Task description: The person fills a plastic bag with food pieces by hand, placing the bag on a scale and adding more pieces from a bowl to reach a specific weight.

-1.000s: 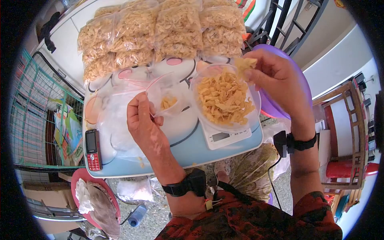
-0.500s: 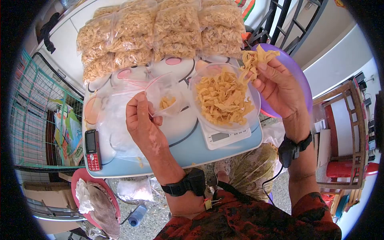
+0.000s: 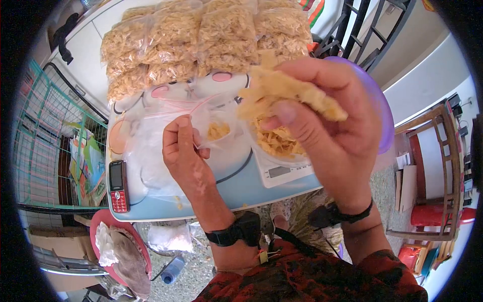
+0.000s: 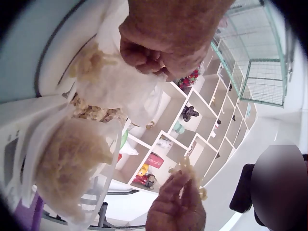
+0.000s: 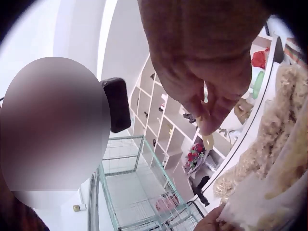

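Close to the head camera, my right hand pinches a bunch of dried yellow strips between thumb and fingers. It is raised over the table and covers part of the clear plastic bowl. More of the same strips fill that bowl, which sits on a white kitchen scale. My left hand pinches the edge of a clear zip bag left of the bowl. A few yellow pieces lie inside the bag.
Filled bags of strips are stacked along the table's far side. Flat clear bags lie left of my left hand, with a red phone near the corner. A purple basin stands at the right, a green wire cage at the left.
My right hand has lifted the strips from beside the bowl, turned them over, and brought them up and leftward nearer the head camera. My left hand holds the bag almost unmoved.
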The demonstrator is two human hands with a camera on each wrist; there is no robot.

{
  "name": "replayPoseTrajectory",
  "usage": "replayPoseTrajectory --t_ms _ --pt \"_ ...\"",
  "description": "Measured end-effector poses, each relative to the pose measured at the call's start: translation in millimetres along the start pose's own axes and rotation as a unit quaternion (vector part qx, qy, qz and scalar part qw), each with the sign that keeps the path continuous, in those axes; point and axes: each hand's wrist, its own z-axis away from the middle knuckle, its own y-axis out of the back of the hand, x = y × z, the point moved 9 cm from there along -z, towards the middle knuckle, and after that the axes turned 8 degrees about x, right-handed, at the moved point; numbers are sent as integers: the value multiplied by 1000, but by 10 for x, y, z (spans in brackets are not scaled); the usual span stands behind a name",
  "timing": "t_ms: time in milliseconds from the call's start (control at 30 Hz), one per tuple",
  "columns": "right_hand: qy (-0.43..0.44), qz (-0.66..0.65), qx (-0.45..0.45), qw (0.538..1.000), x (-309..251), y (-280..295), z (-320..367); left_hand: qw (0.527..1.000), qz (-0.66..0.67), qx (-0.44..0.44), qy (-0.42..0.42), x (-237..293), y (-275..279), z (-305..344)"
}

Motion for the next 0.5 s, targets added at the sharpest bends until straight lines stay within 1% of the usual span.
replayPoseTrajectory --t_ms 33,100,133,200,267,367,467,500 --pt "58 38 -7 998 -82 -77 12 1000 11 -11 -1 18 -18 7" --pt "139 99 -24 985 -147 -251 48 999 29 -28 -14 47 -39 15" --pt "161 123 -34 979 -111 -341 59 998 36 -33 -25 60 -47 14" --pt "159 161 -61 972 -5 -520 90 998 40 -36 -30 72 -50 18" --pt "109 187 -93 972 146 -684 134 999 36 -34 -23 70 -32 15" --pt "60 255 -138 955 418 -831 218 998 28 -37 -30 62 -2 -10" --pt "50 298 -161 940 513 -861 247 998 -3 -35 -44 84 57 -39" --pt "51 307 -171 935 530 -874 261 999 2 -18 -46 110 72 -33"
